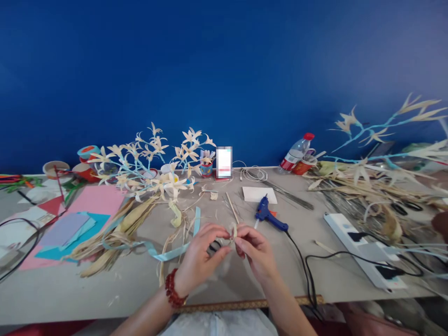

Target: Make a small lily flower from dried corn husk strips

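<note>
My left hand (205, 254), with a red bead bracelet on its wrist, and my right hand (258, 254) meet over the front middle of the table. Pinched between their fingertips is a small, pale, curled strip of husk (233, 230); both hands are closed on it. A dark scissors handle (214, 246) shows partly behind my left fingers. Light blue ribbon (168, 255) lies left of that hand. Right of my hands rests a blue glue gun (268, 213), its black cord running to the right. A thin pale stick (232, 207) lies just beyond my fingers.
Pale husk flowers on blue stems (150, 161) stand at the back left, beside coloured paper (98, 203) and dried husks (129, 224). A phone (224, 162) leans upright against the wall. On the right are a bottle (296, 154), wires (292, 195) and a white power strip (364, 252).
</note>
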The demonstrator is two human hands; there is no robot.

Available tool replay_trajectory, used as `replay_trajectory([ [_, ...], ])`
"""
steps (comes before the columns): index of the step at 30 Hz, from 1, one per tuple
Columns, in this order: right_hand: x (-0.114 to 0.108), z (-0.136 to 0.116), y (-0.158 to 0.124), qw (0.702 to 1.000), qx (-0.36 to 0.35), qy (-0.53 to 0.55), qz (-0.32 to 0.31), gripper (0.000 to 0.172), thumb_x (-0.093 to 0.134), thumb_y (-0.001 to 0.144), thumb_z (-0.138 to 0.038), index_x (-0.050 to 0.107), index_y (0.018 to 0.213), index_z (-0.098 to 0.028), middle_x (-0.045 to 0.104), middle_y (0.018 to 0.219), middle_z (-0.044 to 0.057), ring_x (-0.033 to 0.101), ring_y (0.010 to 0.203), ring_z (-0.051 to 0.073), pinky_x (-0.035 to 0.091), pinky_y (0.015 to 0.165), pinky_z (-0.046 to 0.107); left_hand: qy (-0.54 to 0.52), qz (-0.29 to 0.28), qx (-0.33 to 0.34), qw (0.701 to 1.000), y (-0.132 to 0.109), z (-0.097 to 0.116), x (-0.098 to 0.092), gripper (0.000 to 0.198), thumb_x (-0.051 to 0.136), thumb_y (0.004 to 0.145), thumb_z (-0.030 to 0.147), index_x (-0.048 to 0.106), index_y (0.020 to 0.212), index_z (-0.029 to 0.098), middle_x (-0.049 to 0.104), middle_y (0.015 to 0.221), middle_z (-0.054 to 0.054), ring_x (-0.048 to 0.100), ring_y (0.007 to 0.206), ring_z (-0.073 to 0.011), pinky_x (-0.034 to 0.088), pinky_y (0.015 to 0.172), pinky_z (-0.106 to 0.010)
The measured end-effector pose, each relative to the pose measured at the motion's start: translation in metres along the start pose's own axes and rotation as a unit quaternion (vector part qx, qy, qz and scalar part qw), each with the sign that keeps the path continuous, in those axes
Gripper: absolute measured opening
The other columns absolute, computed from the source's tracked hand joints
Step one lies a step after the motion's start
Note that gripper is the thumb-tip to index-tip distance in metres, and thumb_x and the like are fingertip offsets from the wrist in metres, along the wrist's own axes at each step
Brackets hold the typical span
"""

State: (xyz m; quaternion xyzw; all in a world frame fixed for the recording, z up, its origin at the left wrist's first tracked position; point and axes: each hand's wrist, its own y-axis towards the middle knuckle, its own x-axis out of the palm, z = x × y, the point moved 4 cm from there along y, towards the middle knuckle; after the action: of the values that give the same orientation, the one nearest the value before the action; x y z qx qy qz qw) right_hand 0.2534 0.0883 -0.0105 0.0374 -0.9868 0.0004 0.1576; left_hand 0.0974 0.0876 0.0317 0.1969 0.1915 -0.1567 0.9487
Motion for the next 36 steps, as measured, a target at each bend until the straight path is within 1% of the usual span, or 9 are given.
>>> replay_trajectory([
  [3, 0.004, -0.001, -0.001, 0.999, -0.022, -0.040, -0.004, 0.017, 0.070, 0.077, -0.035, 0.064, 0.074, -0.019, 0.054, 0.079, 0.000, 0.043, 0.051, 0.008, 0.035, 0.044, 0.021, -0.022, 0.012, -0.030, 0.999, -0.002, -0.002, 0.002, 0.005, 0.058, 0.087, 0.022, 0.062, 0.088, 0.020, 0.066, 0.092, -0.006, 0.060, 0.092, -0.0199, 0.048, 0.083, -0.032],
  [5, 0.009, -0.007, -0.002, 0.994, -0.059, -0.089, -0.026, 0.015, 0.067, 0.080, -0.032, 0.064, 0.073, -0.019, 0.054, 0.076, 0.001, 0.046, 0.056, 0.011, 0.037, 0.047, 0.022, -0.037, 0.025, -0.054, 0.998, -0.004, -0.004, 0.002, 0.007, 0.058, 0.088, 0.024, 0.062, 0.091, 0.020, 0.066, 0.094, -0.007, 0.061, 0.092, -0.0198, 0.048, 0.083, -0.032],
  [8, 0.018, -0.017, -0.003, 0.973, -0.125, -0.182, -0.063, 0.012, 0.061, 0.082, -0.024, 0.062, 0.071, -0.019, 0.055, 0.074, 0.002, 0.051, 0.062, 0.014, 0.039, 0.053, 0.024, -0.067, 0.033, -0.086, 0.994, -0.004, -0.007, 0.000, 0.015, 0.054, 0.090, 0.029, 0.065, 0.097, 0.020, 0.067, 0.099, -0.007, 0.061, 0.095, -0.0203, 0.048, 0.084, -0.032],
  [13, 0.026, -0.023, -0.005, 0.940, -0.183, -0.273, -0.091, 0.012, 0.055, 0.082, -0.015, 0.057, 0.072, -0.020, 0.053, 0.072, 0.001, 0.050, 0.063, 0.014, 0.040, 0.058, 0.025, -0.123, 0.053, -0.113, 0.985, -0.002, -0.016, -0.003, 0.015, 0.059, 0.087, 0.030, 0.067, 0.085, 0.018, 0.066, 0.088, -0.007, 0.061, 0.088, -0.0198, 0.050, 0.079, -0.030],
  [17, 0.029, -0.021, -0.006, 0.933, -0.181, -0.293, -0.106, 0.012, 0.055, 0.082, -0.014, 0.057, 0.072, -0.020, 0.053, 0.072, 0.000, 0.051, 0.064, 0.014, 0.039, 0.059, 0.025, -0.140, 0.051, -0.133, 0.980, -0.005, -0.020, -0.003, 0.014, 0.059, 0.086, 0.029, 0.064, 0.079, 0.017, 0.063, 0.080, -0.004, 0.059, 0.078, -0.0170, 0.048, 0.071, -0.027],
  [22, 0.027, -0.021, -0.004, 0.950, -0.140, -0.265, -0.084, 0.007, 0.055, 0.086, -0.021, 0.058, 0.079, -0.020, 0.058, 0.078, 0.002, 0.053, 0.065, 0.014, 0.042, 0.059, 0.025, -0.138, 0.045, -0.157, 0.977, -0.008, -0.021, -0.003, 0.014, 0.058, 0.086, 0.028, 0.062, 0.078, 0.017, 0.062, 0.075, -0.003, 0.056, 0.071, -0.0152, 0.045, 0.065, -0.025],
  [30, 0.028, -0.022, 0.000, 0.949, -0.134, -0.279, -0.059, 0.010, 0.055, 0.083, -0.021, 0.055, 0.073, -0.020, 0.054, 0.068, -0.001, 0.049, 0.058, 0.012, 0.039, 0.054, 0.023, -0.073, 0.042, -0.118, 0.989, -0.008, -0.011, -0.007, 0.017, 0.055, 0.086, 0.025, 0.061, 0.071, 0.018, 0.062, 0.073, -0.003, 0.058, 0.072, -0.0165, 0.046, 0.069, -0.027],
  [33, 0.029, -0.022, -0.001, 0.946, -0.139, -0.286, -0.067, 0.010, 0.054, 0.082, -0.018, 0.054, 0.072, -0.020, 0.052, 0.067, -0.002, 0.049, 0.059, 0.013, 0.039, 0.056, 0.023, -0.075, 0.049, -0.122, 0.988, -0.010, -0.013, -0.007, 0.018, 0.055, 0.087, 0.025, 0.061, 0.071, 0.018, 0.062, 0.073, -0.002, 0.058, 0.071, -0.0160, 0.046, 0.068, -0.026],
  [36, 0.032, -0.022, -0.003, 0.938, -0.149, -0.299, -0.089, 0.010, 0.053, 0.080, -0.014, 0.053, 0.072, -0.020, 0.051, 0.069, -0.002, 0.050, 0.061, 0.013, 0.040, 0.059, 0.024, -0.086, 0.069, -0.125, 0.986, -0.009, -0.015, -0.010, 0.016, 0.055, 0.088, 0.027, 0.063, 0.078, 0.018, 0.063, 0.077, -0.003, 0.058, 0.074, -0.0166, 0.046, 0.070, -0.026],
])
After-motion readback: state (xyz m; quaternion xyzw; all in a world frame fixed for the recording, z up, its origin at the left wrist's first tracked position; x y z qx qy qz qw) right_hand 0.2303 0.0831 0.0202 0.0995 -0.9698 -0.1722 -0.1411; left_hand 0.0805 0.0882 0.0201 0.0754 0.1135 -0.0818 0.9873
